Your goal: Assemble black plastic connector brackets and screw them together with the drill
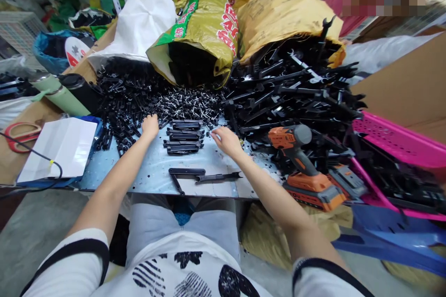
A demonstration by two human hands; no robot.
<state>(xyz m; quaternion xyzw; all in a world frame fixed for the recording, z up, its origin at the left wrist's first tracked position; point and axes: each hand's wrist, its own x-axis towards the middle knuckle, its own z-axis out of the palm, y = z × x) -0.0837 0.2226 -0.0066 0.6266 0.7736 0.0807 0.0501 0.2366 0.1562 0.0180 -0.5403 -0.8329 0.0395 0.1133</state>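
Observation:
My left hand (pixel 150 126) is at the right edge of a heap of small black plastic parts (pixel 121 97), its fingers curled down; whatever they hold is hidden. My right hand (pixel 226 141) pinches with thumb and fingertips beside a heap of small black pieces with silvery pins (pixel 190 104); what lies in the pinch is too small to make out. Between the hands, several black folded bar assemblies (pixel 184 135) lie stacked in a column. Closer to me on the blue table (pixel 142 174) rest a black angled bar piece (pixel 187 171) and a black open-ended wrench-like part (pixel 218 177).
An orange cordless drill (pixel 303 162) stands right of my right arm, before a large pile of black wrench-like parts (pixel 289 93). A pink basket (pixel 400 141) is far right. Sacks (pixel 195 23) line the back. Left are white paper (pixel 59 148) and red scissors (pixel 21 137).

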